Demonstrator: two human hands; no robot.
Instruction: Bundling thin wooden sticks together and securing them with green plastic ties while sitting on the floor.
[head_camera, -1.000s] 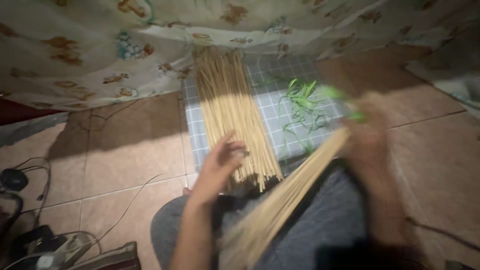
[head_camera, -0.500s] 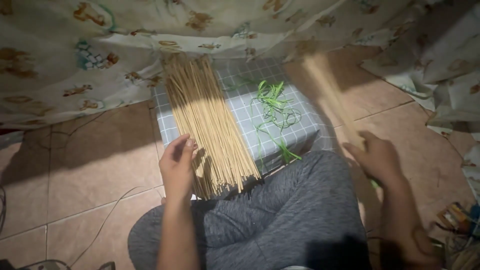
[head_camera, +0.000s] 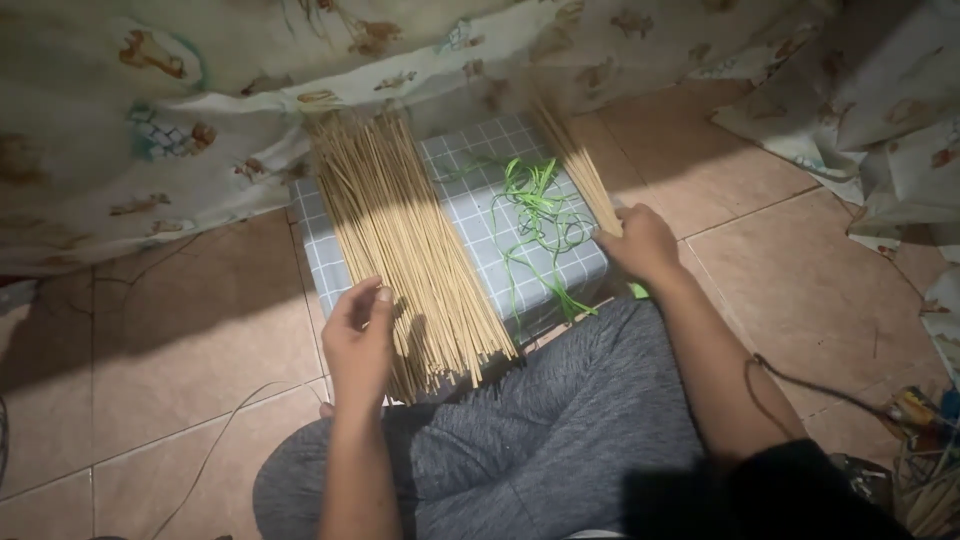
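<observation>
- Sticks (head_camera: 400, 240) of thin pale wood or bamboo are laid side by side in a loose sheaf on a grey checked cloth (head_camera: 480, 175); the far ends are tucked under the hem of a patterned curtain (head_camera: 150, 110) and the near ends are left to overhang the cloth's edge, probably so that they can be picked off from the near side.
- The left hand (head_camera: 360, 335) is held at the near left edge of the sheaf, with the fingers curled loosely and the thumb and forefinger tips brought against the outermost sticks; whether any stick is actually pinched cannot be told.
- The right hand (head_camera: 640, 240) is closed round the near end of a smaller bundle of sticks (head_camera: 575, 160), which is held slanted away over the cloth's right edge towards the curtain, kept apart from the main sheaf.
- Green plastic strips (head_camera: 540, 215), narrow, glossy and curly, are strewn between the sheaf and the bundle, within reach of either hand; a scrap of the same green is seen just below the right hand.
- The cloth is spread over something raised, its front edge draped down beside grey knitted trousers (head_camera: 560, 430).
- The floor tiles (head_camera: 200, 310) are smooth, reddish-brown and jointed with pale grout; a thin cable (head_camera: 215, 440) is trailed across them at the left.
</observation>
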